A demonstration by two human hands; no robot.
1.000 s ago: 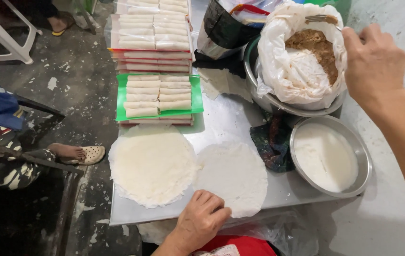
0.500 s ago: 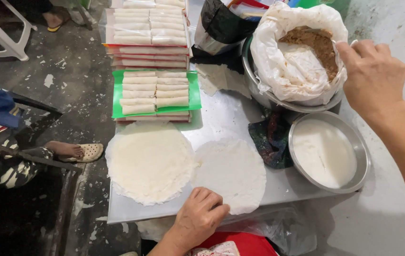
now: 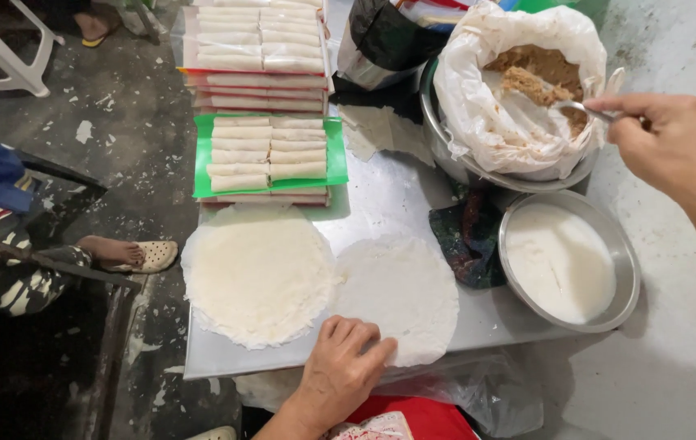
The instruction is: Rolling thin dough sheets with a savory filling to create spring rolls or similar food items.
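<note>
1. Left hand: fingers spread flat on the single wrapper (its near edge).
2. Right hand: fingers pinching a spoon, bowl in the brown filling.

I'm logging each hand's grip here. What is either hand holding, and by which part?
The right hand holds a metal spoon by its handle end, bowl in the brown filling. The left hand holds nothing; it presses flat on the single round wrapper.
</note>
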